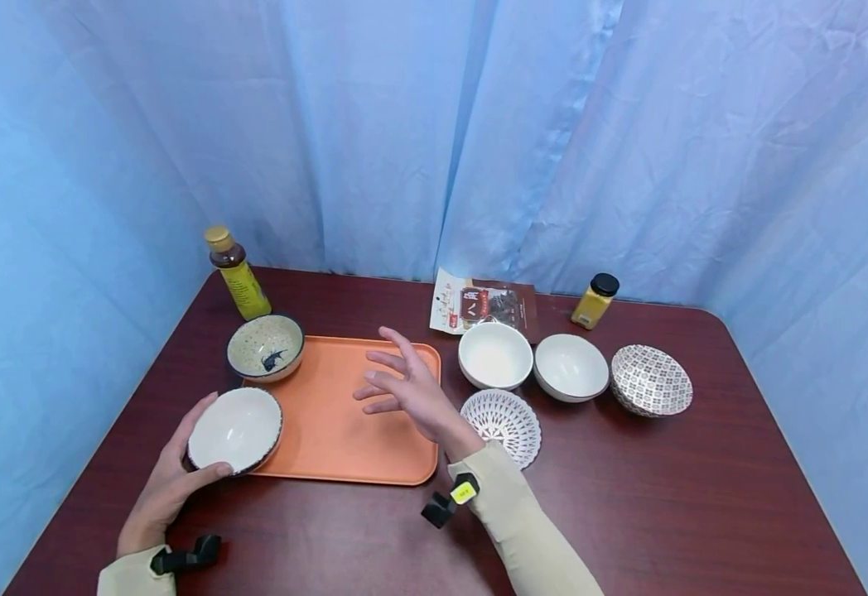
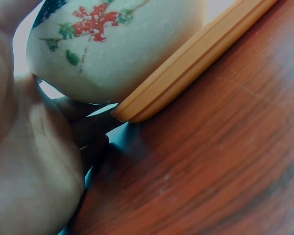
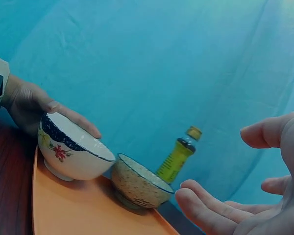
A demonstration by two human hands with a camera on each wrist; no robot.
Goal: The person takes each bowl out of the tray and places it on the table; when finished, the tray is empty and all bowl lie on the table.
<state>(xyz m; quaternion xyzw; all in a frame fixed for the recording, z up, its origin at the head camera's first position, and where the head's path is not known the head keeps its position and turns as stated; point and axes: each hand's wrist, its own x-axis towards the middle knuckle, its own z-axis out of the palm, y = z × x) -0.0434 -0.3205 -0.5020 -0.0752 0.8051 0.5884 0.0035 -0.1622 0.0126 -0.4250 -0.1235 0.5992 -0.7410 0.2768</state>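
Note:
My left hand [image 1: 168, 487] grips a white bowl [image 1: 236, 430] at the left end of an orange tray [image 1: 337, 439], thumb at the near rim and fingers round the outer side. Red flowers and a dark blue rim band decorate this bowl's outside [image 3: 71, 154]. Just behind it, a speckled bowl [image 1: 264, 341] with a dark blue figure inside sits at the tray's back left corner. Over the tray's right part hovers my right hand [image 1: 412, 387], fingers spread and holding nothing; in the right wrist view its thumb stands apart from the fingers.
A sauce bottle [image 1: 236, 277] stands at the back left. Right of the tray are a white bowl [image 1: 495, 356], another white bowl [image 1: 571, 367], a patterned bowl [image 1: 652, 381] and a lacy white dish [image 1: 504, 422]. Behind them are a spice packet [image 1: 479, 305] and a yellow jar [image 1: 595, 301].

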